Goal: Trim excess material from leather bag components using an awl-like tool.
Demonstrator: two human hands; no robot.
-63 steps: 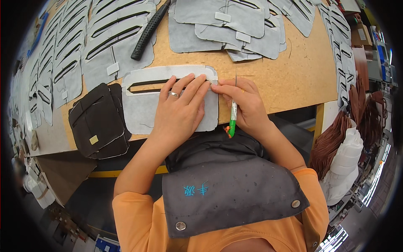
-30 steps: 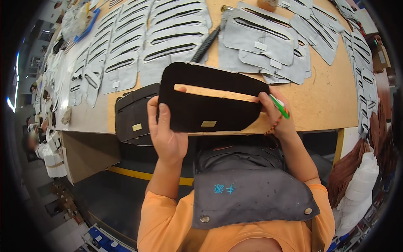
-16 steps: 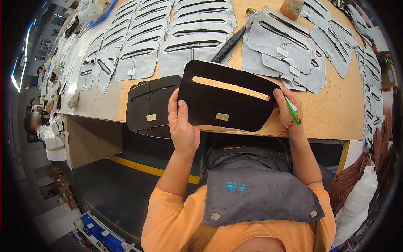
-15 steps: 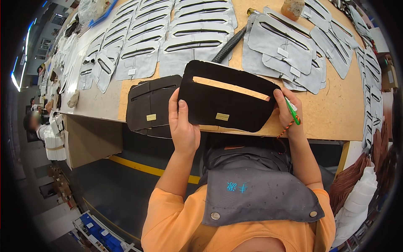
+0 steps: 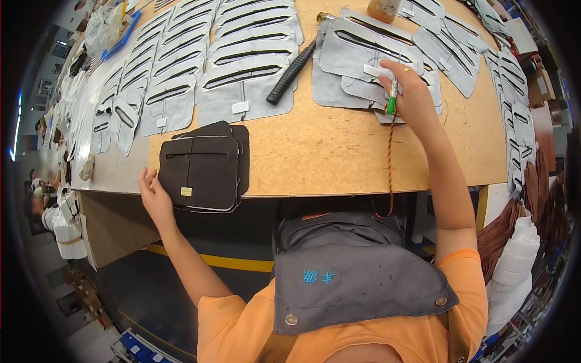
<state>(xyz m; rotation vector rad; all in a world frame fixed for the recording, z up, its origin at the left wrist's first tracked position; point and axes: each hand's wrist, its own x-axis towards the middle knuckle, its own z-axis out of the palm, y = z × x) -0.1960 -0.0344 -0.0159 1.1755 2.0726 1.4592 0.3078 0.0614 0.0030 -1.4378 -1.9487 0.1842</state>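
Note:
My left hand is open, fingers slightly bent, at the left edge of a stack of dark brown slotted panels, which has a small pale yellow label. My right hand reaches over overlapping grey slotted panels at the back right, its fingertips by a white tab; it grips a green-handled tool with a braided orange cord hanging down. A black textured bar lies left of those grey panels.
Rows of grey panels cover the back left of the wooden table. A blue tray, a brownish jar and a stone sit on it. Brown bundles hang at right. A co-worker is at far left.
The black panel I held up is out of my hands, apparently on the dark stack. My left hand moved left to that stack's edge; my right hand moved forward to the grey panels.

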